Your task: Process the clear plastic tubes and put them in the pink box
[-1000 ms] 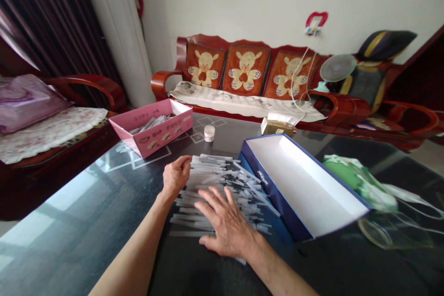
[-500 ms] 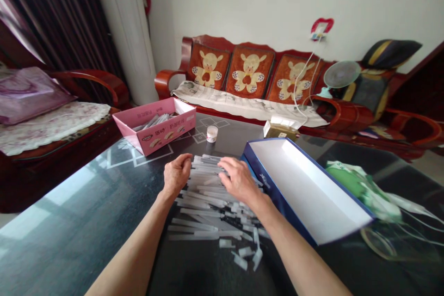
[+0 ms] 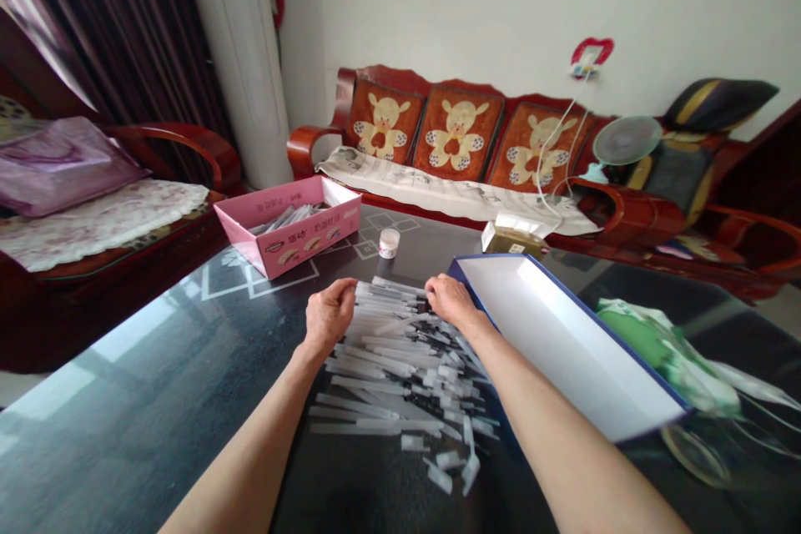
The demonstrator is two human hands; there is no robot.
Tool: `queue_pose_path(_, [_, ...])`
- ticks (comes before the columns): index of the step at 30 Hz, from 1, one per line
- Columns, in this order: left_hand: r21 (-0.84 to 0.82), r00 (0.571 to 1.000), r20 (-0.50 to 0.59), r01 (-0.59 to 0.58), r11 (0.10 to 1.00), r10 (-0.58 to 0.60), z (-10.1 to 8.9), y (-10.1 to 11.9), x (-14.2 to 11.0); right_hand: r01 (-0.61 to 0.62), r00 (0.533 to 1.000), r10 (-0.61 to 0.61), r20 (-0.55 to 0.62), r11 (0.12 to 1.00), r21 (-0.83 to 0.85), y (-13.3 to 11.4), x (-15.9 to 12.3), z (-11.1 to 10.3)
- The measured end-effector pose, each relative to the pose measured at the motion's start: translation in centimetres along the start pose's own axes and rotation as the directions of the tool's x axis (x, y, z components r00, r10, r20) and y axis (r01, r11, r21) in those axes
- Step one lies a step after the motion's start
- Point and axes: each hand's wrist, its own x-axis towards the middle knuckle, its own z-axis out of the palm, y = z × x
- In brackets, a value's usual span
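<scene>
Many long, translucent white plastic strips (image 3: 369, 359) lie roughly side by side on the dark table, with short white pieces (image 3: 447, 380) scattered at their right ends. At the far left end of the pile is my left hand (image 3: 329, 317), its thumb and forefinger pinched together. Whatever they hold is too small to make out. My right hand (image 3: 451, 299) is at the right ends of the farthest strips, fingers curled and closed. Its fingertips meet the strip ends, but I cannot tell what is between them.
A pink box (image 3: 275, 259) with similar strips inside stands at the back left. Beside my right forearm lies a blue box (image 3: 563, 342) with a white inside. A small white tub (image 3: 389, 244), a tissue box (image 3: 513, 238) and a green-white plastic bag (image 3: 663, 350) are also on the table (image 3: 188, 384).
My right hand has moved right, from above the strips to their right ends, and its fingers have closed. The left hand stays at the left ends. The view has shifted slightly.
</scene>
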Motion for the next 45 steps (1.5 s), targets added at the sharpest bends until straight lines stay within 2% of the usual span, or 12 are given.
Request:
queue_pose_path(3, [0.009, 0.999, -0.005, -0.046, 0.999, 0.047, 0.1, 0.3, -0.2, 0.023, 0.997, -0.02, -0.08, 0.999, 0.038, 0.2, -1.0, -0.7])
queue_pose_path(6, [0.044, 0.969, -0.082, -0.231, 0.972, 0.234, 0.2, 1.6, -0.8, 0.108, 0.959, -0.049, -0.277, 0.974, 0.2, 0.0, -3.3, -1.1])
queue_pose_path(8, [0.099, 0.894, -0.121, -0.422, 0.901, 0.432, 0.3, 3.1, -1.6, 0.183, 0.92, -0.038, -0.389, 0.922, 0.342, -0.5, -5.5, -1.1])
queue_pose_path(10, [0.152, 0.789, -0.079, -0.595, 0.789, 0.61, 0.4, 4.9, -2.7, 0.208, 0.903, 0.025, -0.429, 0.847, 0.488, -1.1, -7.8, -0.8])
queue_pose_path(13, [0.182, 0.67, 0.077, -0.738, 0.65, 0.738, 1.1, 7.3, -4.3, 0.144, 0.932, 0.174, -0.319, 0.629, 0.764, -1.8, -10.4, -0.4])
queue_pose_path(17, [0.178, 0.644, 0.108, -0.762, 0.622, 0.757, 2.1, 8.8, -5.5, 0.005, 0.954, 0.292, -0.063, 0.195, 0.981, -2.0, -12.0, -0.4])
queue_pose_path(20, [0.214, 0.644, 0.123, -0.76, 0.614, 0.755, 2.2, 8.7, -5.8, -0.017, 0.927, 0.375, -0.001, 0.043, 0.999, -2.2, -12.2, -0.6])
queue_pose_path(28, [0.312, 0.651, 0.166, -0.747, 0.587, 0.741, 2.1, 6.6, -6.2, -0.002, 0.936, 0.351, -0.031, 0.094, 0.996, -3.3, -11.9, 0.8])
queue_pose_path(36, [0.33, 0.657, 0.199, -0.744, 0.581, 0.728, 2.3, 6.5, -5.4, 0.075, 0.953, 0.276, -0.125, 0.184, 0.98, -2.4, -11.7, 0.9])
queue_pose_path(38, [0.337, 0.659, 0.184, -0.739, 0.584, 0.729, 2.3, 6.4, -5.3, 0.078, 0.946, 0.287, -0.152, 0.252, 0.965, -2.4, -11.7, 0.8])
queue_pose_path(42, [0.334, 0.651, 0.193, -0.747, 0.575, 0.734, 2.3, 6.5, -5.3, 0.068, 0.935, 0.266, -0.236, 0.517, 0.853, -2.4, -11.8, 0.7])
queue_pose_path(45, [0.319, 0.646, 0.207, -0.754, 0.574, 0.735, 2.2, 6.6, -5.4, 0.085, 0.933, 0.25, -0.257, 0.543, 0.835, -2.3, -11.8, 1.0])
